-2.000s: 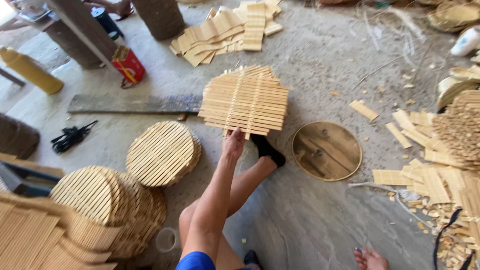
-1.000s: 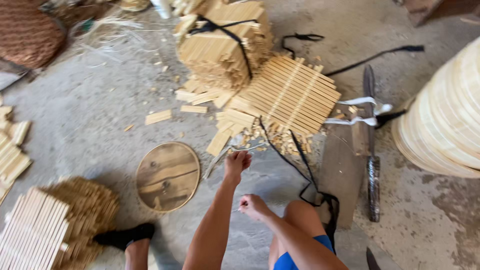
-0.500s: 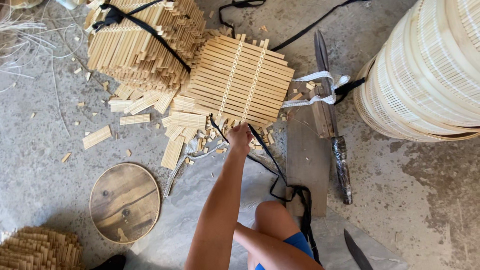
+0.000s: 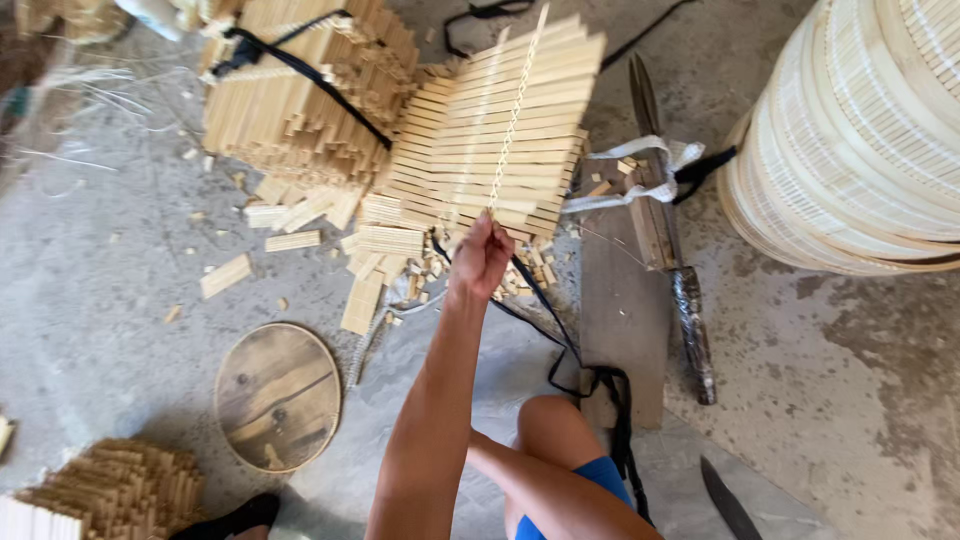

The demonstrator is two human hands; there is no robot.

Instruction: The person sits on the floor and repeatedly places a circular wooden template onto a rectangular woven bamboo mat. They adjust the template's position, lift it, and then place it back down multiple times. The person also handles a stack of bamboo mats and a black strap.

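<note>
My left hand (image 4: 482, 256) is pinching, fingers pressed together, the near edge of a woven bamboo slat mat (image 4: 497, 135), which is lying tilted against a strapped bundle of bamboo slats (image 4: 300, 95). Loose slat offcuts (image 4: 365, 270) are littering the concrete beside it. A long blade (image 4: 668, 230) is lying just right, a round wooden board (image 4: 278, 396) near my arm. My right hand is hiding from view.
</note>
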